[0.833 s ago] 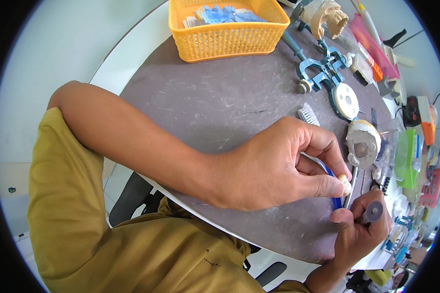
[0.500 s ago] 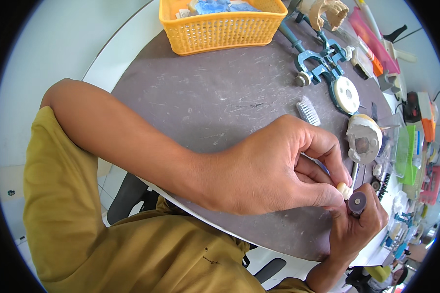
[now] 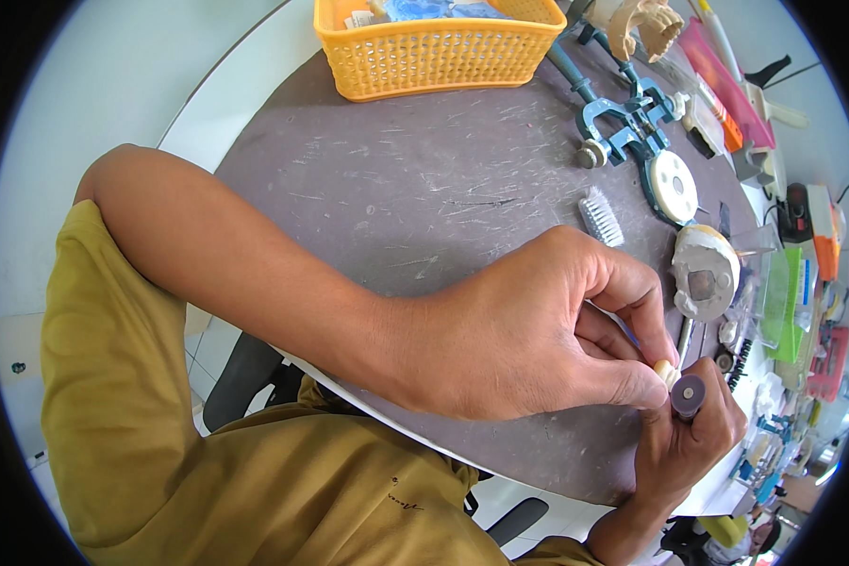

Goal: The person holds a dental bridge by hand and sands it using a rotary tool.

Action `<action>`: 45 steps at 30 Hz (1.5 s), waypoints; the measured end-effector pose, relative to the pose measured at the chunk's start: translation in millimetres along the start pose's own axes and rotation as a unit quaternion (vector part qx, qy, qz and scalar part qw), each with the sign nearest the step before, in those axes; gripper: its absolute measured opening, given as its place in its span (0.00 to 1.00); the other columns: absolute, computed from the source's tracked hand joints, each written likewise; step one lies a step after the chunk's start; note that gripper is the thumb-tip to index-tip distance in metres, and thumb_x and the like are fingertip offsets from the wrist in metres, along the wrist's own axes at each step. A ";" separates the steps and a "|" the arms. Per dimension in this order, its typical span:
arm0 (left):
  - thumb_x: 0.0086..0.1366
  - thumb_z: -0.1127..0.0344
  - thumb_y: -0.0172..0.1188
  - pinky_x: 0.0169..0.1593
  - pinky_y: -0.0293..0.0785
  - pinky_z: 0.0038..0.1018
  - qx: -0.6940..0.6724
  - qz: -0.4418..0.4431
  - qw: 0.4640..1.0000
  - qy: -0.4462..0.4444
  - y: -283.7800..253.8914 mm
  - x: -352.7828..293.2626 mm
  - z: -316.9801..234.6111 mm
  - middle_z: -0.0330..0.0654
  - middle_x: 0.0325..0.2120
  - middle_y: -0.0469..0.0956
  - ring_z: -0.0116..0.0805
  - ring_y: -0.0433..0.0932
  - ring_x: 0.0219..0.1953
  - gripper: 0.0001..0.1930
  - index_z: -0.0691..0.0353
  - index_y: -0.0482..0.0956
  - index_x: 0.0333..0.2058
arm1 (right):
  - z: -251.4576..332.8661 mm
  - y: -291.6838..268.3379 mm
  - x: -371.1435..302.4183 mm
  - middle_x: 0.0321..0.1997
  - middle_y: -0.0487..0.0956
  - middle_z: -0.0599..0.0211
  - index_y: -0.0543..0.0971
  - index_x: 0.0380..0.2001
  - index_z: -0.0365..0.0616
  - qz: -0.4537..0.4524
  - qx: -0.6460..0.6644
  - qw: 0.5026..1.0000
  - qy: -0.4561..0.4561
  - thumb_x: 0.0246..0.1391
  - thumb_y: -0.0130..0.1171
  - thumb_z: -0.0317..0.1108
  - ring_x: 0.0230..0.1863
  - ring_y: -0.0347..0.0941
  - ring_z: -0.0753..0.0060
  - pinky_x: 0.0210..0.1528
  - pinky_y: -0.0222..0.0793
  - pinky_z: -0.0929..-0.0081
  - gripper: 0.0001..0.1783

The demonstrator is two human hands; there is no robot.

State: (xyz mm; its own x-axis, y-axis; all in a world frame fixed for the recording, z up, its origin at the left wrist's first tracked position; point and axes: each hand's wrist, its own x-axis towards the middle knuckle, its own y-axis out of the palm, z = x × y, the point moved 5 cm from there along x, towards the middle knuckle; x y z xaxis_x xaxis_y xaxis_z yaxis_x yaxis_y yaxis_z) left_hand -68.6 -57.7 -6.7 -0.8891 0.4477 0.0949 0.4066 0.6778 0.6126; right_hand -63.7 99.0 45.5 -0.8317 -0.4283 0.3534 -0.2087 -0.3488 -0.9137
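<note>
My left hand (image 3: 547, 330) reaches across from the left, closed in a pinch. Between its thumb and index fingertips is a small cream artificial tooth piece (image 3: 667, 374), partly covered by the fingers. Close against it, my right hand (image 3: 690, 439) is wrapped round a cylindrical tool with a round purple end (image 3: 688, 394). The purple end points up toward me; the tool's working tip is hidden, so its exact kind does not show. Just beyond both hands lies a white plaster dental model (image 3: 706, 272), with a metal rod beside it.
A yellow basket (image 3: 443, 61) with blue material stands at the far edge of the grey tabletop (image 3: 377, 170). A blue-green dental articulator (image 3: 637, 123) lies at far right, near a cream jaw model (image 3: 646, 28). A white-bristled brush (image 3: 601, 217) rests beyond my left hand.
The tooth piece has turned slightly in my left fingertips, and less of it shows. Both hands stay close together in nearly the same place; the view has shifted a little.
</note>
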 end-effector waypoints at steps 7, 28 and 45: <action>0.57 0.71 0.65 0.38 0.75 0.17 0.008 -0.005 1.000 0.003 -0.9 1.6 0.5 0.43 0.28 0.79 0.22 0.78 0.32 0.09 0.71 0.76 0.30 | -0.2 0.1 0.3 0.12 0.59 0.69 0.65 0.12 0.43 0.005 -0.001 1.000 0.000 0.33 0.73 0.53 0.12 0.56 0.72 0.15 0.46 0.73 0.30; 0.55 0.72 0.65 0.38 0.75 0.17 0.009 -0.015 1.000 0.000 -0.1 0.7 -0.4 0.42 0.26 0.79 0.22 0.78 0.31 0.08 0.70 0.76 0.27 | -5.8 0.6 -2.4 0.12 0.59 0.69 0.64 0.13 0.42 -0.004 0.002 1.000 0.012 0.36 0.68 0.61 0.12 0.56 0.72 0.15 0.46 0.72 0.34; 0.55 0.72 0.65 0.39 0.75 0.18 0.011 -0.018 1.000 0.013 -0.7 0.7 -0.8 0.42 0.26 0.79 0.23 0.78 0.31 0.07 0.70 0.76 0.27 | -3.1 0.5 -2.4 0.12 0.58 0.69 0.64 0.12 0.42 0.012 -0.015 1.000 -0.007 0.38 0.68 0.60 0.11 0.56 0.70 0.15 0.46 0.72 0.33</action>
State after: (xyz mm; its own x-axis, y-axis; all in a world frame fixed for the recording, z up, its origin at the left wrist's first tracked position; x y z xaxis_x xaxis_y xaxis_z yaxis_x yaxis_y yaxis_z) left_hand -69.6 -58.3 -6.4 -0.9081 0.4082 0.0938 0.3790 0.7054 0.5990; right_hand -63.4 102.4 43.6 -0.8294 -0.4475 0.3344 -0.2045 -0.3139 -0.9272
